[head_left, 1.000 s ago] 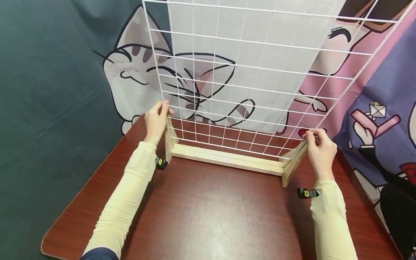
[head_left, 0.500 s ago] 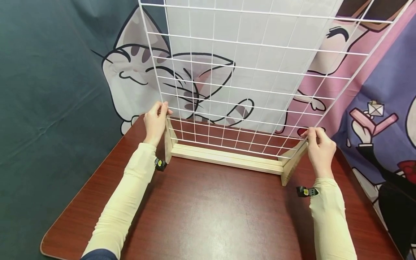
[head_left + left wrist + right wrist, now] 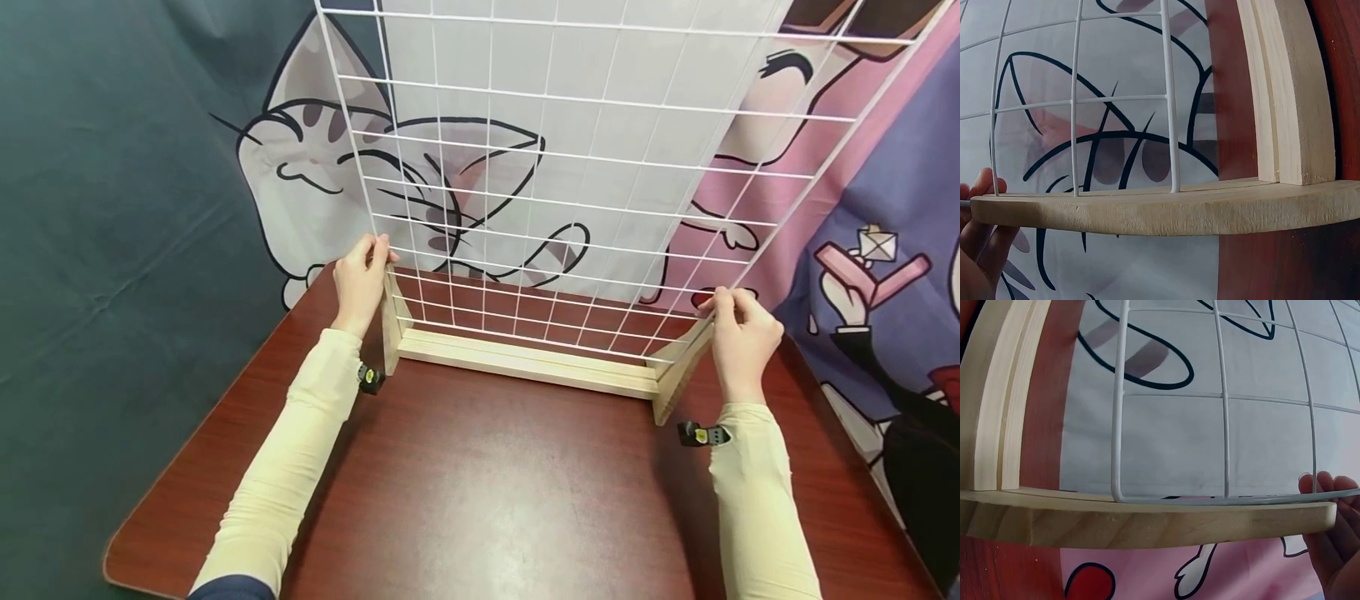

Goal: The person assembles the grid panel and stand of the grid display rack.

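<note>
A white wire grid panel [image 3: 551, 171] stands upright between the two end boards of a pale wooden stand. My left hand [image 3: 362, 279] pinches the panel's left edge at the top of the left end board [image 3: 390, 325]; its fingertips show at the board's end in the left wrist view. On the other side, my right hand [image 3: 744, 340] pinches the right edge by the tip of the right end board [image 3: 1147, 525]. The panel's bottom wire lies above the grooved wooden crossbar [image 3: 525, 362], apart from it in both wrist views.
The stand rests on a reddish-brown table [image 3: 480, 500] with a rounded left corner. Behind it hangs a cloth backdrop [image 3: 120, 208] printed with cartoon cats and figures. The panel's top runs out of the head view.
The panel's upper left edge has shifted slightly left in the head view. Both hands keep their hold with hardly any movement, and the view itself has moved a little.
</note>
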{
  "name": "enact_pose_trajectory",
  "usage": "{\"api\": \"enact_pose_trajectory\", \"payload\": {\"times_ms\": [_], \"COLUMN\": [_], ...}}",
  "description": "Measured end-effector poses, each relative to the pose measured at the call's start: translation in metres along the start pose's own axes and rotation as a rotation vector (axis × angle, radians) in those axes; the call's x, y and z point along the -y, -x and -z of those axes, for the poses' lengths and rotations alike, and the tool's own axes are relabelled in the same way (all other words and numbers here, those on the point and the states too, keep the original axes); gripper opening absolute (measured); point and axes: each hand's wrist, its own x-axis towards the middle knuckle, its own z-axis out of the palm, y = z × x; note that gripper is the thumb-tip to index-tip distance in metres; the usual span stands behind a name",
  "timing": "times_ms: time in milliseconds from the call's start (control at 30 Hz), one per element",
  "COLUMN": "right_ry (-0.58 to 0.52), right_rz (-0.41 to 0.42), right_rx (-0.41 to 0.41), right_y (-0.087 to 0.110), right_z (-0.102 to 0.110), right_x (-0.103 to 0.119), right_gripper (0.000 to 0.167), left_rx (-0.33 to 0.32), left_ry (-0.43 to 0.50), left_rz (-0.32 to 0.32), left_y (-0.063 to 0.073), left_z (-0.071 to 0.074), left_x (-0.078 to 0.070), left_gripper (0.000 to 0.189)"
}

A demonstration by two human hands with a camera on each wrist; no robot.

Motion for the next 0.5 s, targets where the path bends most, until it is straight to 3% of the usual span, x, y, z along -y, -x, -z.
{"api": "enact_pose_trajectory", "payload": {"times_ms": [500], "right_ry": [-0.010], "right_rz": [-0.034], "right_rx": [0.002], "right_y": [-0.0021], "right_z": [-0.0007], "right_x": [-0.0014], "right_gripper": [0.027], "left_rx": [0.006], "left_ry": [0.007], "left_rz": [0.019], "left_y": [0.0041], "left_z": [-0.0027], "left_x": [-0.0013], "left_gripper": [0.036]}}
